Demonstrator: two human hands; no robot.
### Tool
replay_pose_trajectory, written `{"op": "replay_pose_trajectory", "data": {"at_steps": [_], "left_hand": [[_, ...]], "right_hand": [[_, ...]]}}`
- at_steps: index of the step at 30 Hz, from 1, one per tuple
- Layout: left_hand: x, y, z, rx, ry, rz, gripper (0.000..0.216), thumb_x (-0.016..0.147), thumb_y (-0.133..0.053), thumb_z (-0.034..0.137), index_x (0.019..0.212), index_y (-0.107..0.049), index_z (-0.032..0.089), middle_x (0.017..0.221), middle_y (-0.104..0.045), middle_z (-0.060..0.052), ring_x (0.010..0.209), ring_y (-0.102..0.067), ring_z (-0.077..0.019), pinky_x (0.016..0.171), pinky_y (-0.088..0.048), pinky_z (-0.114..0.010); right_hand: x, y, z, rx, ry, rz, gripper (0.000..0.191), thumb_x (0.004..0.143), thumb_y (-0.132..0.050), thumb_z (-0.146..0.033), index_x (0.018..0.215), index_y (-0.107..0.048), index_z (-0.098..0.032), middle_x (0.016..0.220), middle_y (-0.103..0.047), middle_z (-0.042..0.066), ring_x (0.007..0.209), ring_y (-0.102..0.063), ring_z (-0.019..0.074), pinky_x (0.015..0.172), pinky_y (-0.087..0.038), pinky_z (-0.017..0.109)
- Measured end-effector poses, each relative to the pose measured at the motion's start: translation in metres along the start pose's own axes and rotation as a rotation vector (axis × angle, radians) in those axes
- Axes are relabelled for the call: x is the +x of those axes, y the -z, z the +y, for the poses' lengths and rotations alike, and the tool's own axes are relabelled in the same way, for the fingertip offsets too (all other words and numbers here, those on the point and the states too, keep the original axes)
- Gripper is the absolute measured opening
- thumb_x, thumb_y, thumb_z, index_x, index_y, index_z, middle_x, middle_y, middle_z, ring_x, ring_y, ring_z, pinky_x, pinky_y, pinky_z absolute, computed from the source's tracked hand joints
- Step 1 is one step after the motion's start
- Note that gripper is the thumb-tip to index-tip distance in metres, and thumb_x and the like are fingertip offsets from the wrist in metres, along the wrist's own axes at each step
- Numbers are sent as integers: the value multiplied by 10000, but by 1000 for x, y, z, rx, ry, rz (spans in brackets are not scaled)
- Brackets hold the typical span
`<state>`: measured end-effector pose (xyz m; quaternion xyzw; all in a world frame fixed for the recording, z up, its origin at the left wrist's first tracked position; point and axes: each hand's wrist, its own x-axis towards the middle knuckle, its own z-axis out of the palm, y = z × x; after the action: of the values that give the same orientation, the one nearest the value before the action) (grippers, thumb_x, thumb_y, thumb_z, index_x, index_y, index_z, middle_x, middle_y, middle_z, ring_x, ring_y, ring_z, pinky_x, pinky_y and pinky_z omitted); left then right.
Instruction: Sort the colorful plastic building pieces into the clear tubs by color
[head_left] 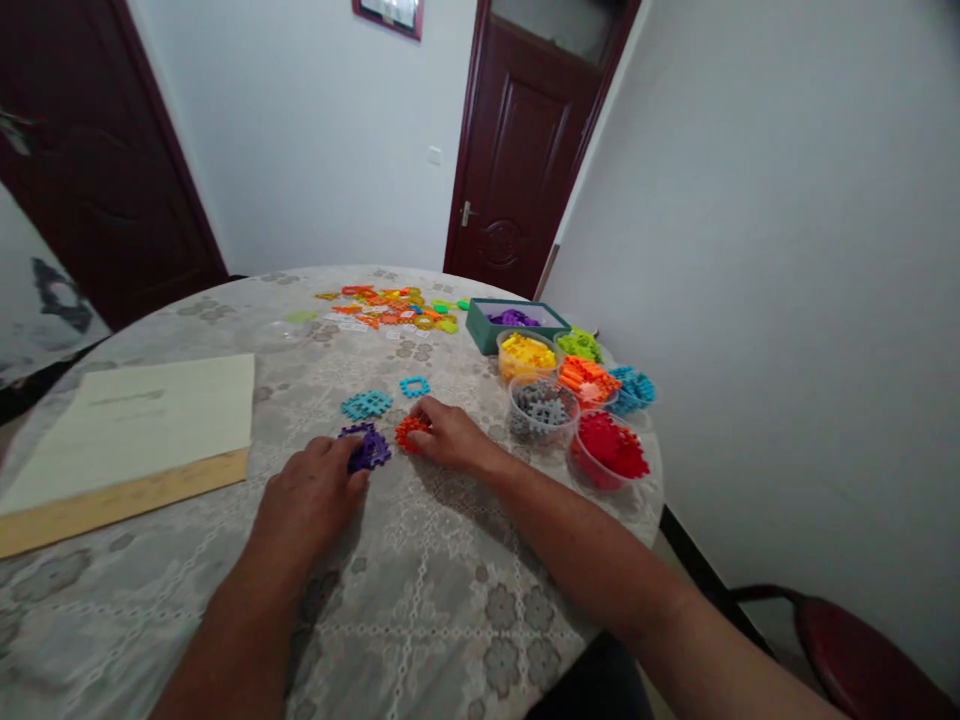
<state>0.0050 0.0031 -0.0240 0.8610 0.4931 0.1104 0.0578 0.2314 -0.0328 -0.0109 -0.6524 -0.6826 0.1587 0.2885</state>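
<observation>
On the lace-patterned cloth, my left hand (pixel 311 495) has its thumb and fingers closed at the edge of some purple toothed building pieces (pixel 373 449). Facing it, my right hand (pixel 454 437) grips an orange-red toothed building piece (pixel 409 433) low over the table; its fingertips partly cover the piece. Just beyond my hands lie a teal toothed assembly (pixel 366 404) and a light-blue square frame (pixel 415 387), both untouched. How the purple pieces join is too small to make out.
To the right stand clear tubs of red (pixel 611 447), grey (pixel 541 405), orange (pixel 588 379), yellow (pixel 527 354), blue (pixel 631 388) and green pieces (pixel 579 346). A green box (pixel 480 328) holds purple pieces. Loose colourful shapes (pixel 390 306) lie farther back; papers (pixel 150 420) lie left.
</observation>
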Motion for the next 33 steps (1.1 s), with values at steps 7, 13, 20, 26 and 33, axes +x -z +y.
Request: {"op": "replay_pose_trajectory", "data": {"at_steps": [7, 13, 20, 26, 33], "left_hand": [[2, -7, -8, -36, -29, 25, 495, 965, -488, 387, 1379, -662, 180, 1335, -674, -175, 1187, -678, -375, 995, -555, -497], [5, -8, -10, -55, -10, 21, 483, 959, -521, 393, 1375, -667, 197, 1339, -671, -184, 1171, -679, -395, 972, -563, -531], [8, -8, -10, 12, -4, -35, 517, 988, -456, 439, 1399, -640, 186, 1360, -646, -182, 1191, -663, -394, 990, -550, -507], [8, -9, -10, 64, 6, -53, 517, 1014, -410, 446, 1411, -612, 183, 1401, -624, -173, 1210, -646, -360, 1011, -531, -483], [8, -10, -11, 52, -8, -23, 467, 1021, -442, 433, 1384, -623, 201, 1377, -652, -149, 1182, -657, -339, 979, -545, -472]], "right_hand": [[-83, 72, -22, 62, 47, 79, 62, 981, -670, -258, 1031, -682, -223, 932, -736, -3, 801, -630, 143, 722, -426, 256], [-152, 160, 18, -61, -193, 366, 181, 973, -636, -368, 1070, -686, -224, 939, -733, 16, 791, -636, 168, 725, -461, 283], [-210, 199, 83, -564, -396, 624, 361, 920, -572, -339, 1221, -671, -167, 1025, -740, 129, 887, -693, 266, 853, -535, 410], [-213, 184, 86, -374, -425, 489, 528, 920, -641, -467, 1367, -641, -186, 1090, -733, 113, 807, -702, 227, 779, -574, 386], [-214, 200, 68, -196, -504, 704, 411, 996, -532, -450, 1256, -713, -188, 832, -725, 44, 646, -678, 192, 642, -535, 329]]}}
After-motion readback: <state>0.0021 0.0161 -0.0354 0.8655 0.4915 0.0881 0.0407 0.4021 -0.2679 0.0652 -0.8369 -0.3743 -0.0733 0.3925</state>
